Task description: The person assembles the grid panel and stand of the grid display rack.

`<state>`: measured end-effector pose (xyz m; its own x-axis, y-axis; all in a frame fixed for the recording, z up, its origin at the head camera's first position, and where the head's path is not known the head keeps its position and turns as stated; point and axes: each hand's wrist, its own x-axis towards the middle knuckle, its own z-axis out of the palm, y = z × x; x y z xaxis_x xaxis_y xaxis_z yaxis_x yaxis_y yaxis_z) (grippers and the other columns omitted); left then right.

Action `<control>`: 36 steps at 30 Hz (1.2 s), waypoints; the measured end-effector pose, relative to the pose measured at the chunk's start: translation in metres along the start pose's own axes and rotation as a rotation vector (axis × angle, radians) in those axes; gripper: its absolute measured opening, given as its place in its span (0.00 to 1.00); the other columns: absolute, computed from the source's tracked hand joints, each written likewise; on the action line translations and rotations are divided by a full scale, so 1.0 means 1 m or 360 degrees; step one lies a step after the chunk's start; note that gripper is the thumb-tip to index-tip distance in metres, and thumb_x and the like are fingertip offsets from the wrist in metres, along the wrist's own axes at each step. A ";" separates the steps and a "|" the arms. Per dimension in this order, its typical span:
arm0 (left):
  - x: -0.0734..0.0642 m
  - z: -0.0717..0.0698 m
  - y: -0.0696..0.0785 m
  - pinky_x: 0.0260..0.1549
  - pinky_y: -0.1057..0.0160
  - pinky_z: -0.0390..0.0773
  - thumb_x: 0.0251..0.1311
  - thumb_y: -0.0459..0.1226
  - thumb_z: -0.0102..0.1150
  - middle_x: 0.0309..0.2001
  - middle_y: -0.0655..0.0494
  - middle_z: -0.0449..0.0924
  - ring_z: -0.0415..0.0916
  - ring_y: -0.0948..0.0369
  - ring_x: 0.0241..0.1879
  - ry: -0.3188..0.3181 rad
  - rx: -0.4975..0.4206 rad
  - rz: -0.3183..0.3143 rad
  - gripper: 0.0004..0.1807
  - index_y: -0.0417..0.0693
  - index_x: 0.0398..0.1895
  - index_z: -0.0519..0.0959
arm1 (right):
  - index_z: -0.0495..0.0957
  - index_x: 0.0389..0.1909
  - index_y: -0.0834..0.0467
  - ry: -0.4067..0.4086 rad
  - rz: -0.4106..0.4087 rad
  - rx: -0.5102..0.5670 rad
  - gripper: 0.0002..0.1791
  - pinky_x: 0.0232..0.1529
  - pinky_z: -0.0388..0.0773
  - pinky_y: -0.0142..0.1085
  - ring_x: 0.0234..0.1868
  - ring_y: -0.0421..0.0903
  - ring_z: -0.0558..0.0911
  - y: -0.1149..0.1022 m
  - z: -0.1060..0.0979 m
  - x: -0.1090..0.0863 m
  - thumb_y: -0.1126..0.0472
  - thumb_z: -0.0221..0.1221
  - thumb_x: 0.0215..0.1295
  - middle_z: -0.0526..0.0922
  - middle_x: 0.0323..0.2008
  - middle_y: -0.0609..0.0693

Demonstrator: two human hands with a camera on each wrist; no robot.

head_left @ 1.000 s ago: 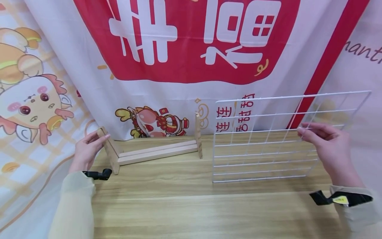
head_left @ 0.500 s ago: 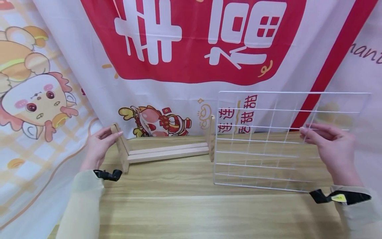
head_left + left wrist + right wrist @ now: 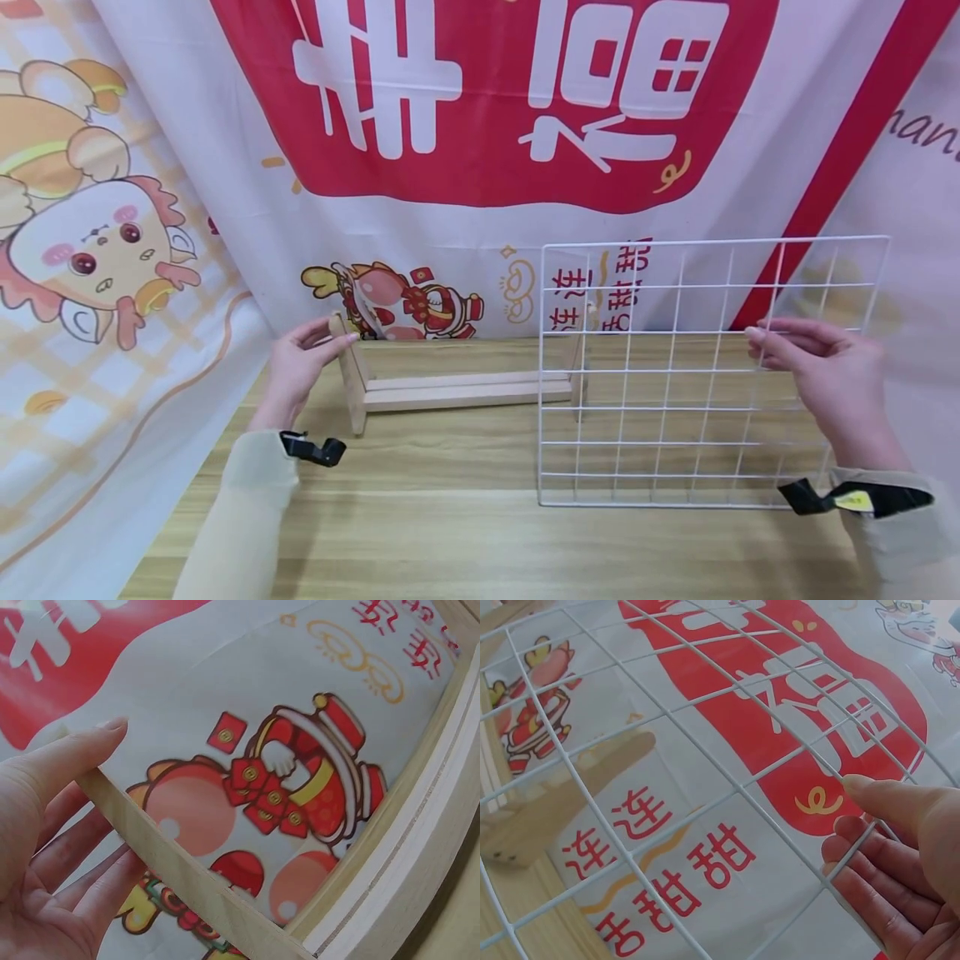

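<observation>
A wooden stand [image 3: 465, 395] with a grooved base bar and two upright ends is at the back of the table. My left hand [image 3: 303, 362] pinches the top of its left upright [image 3: 172, 862] between thumb and fingers. My right hand [image 3: 832, 375] holds a white wire grid panel [image 3: 660, 371] by its wires near the right side. The panel stands roughly upright, and its left part overlaps the stand's right upright in the head view. In the right wrist view, the thumb and fingers close on a wire, with that upright [image 3: 570, 795] seen behind the grid.
A wood-grain table [image 3: 450, 542] lies under everything. Behind it hangs a white cloth with a red printed panel [image 3: 480, 167]. Another printed cloth [image 3: 97, 350] covers the left side and meets the table's left edge.
My left hand and the wooden stand have shifted right in view, so the stand's right upright is now behind the grid. The grid has tilted to face the camera more squarely, its lower edge coming nearer.
</observation>
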<state>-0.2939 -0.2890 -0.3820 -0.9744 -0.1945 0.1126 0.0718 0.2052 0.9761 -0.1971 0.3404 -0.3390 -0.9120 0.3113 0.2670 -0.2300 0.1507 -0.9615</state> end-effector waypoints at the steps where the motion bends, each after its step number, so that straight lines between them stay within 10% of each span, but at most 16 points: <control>1: -0.001 0.004 0.000 0.47 0.71 0.82 0.53 0.46 0.79 0.63 0.47 0.77 0.77 0.60 0.56 -0.0005 0.0019 0.0006 0.40 0.45 0.69 0.74 | 0.85 0.51 0.64 -0.0002 0.0008 -0.0005 0.21 0.33 0.85 0.27 0.31 0.41 0.89 0.000 0.000 0.000 0.61 0.75 0.58 0.90 0.33 0.48; 36: -0.061 0.126 0.011 0.48 0.62 0.84 0.47 0.39 0.83 0.50 0.49 0.86 0.84 0.52 0.49 -0.0222 -0.0136 0.0246 0.28 0.44 0.53 0.83 | 0.83 0.56 0.60 0.0017 0.0088 -0.0179 0.27 0.38 0.82 0.23 0.34 0.41 0.89 -0.031 0.013 -0.011 0.52 0.74 0.59 0.90 0.36 0.42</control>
<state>-0.2602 -0.1542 -0.4016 -0.9700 -0.0309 0.2413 0.2349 0.1391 0.9620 -0.1846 0.3205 -0.3133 -0.9185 0.3318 0.2152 -0.1396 0.2369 -0.9614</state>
